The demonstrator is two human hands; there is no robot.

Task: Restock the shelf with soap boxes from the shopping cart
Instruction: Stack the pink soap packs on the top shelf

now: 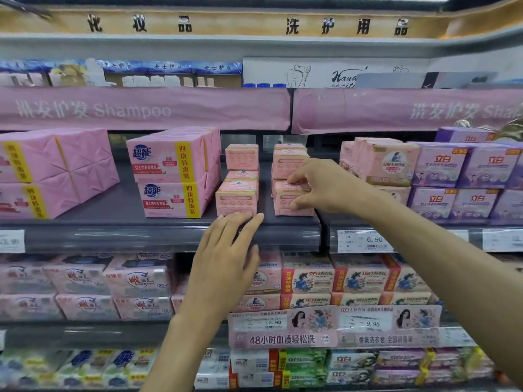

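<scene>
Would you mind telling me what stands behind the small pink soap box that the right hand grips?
Behind the soap box gripped by the right hand stand more small pink boxes, stacked. The hand and that box hide their lower rows.

Left of the 6.90 price tag (365,240), six small pink soap boxes (237,198) show. Further left of it sit two blue-logo four-packs (169,162).

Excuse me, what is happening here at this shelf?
A person is restocking a shelf. The right hand grips the right front soap box. The left hand, fingers straight, touches the base of the left front soap box. More boxes are stacked behind both.
</scene>
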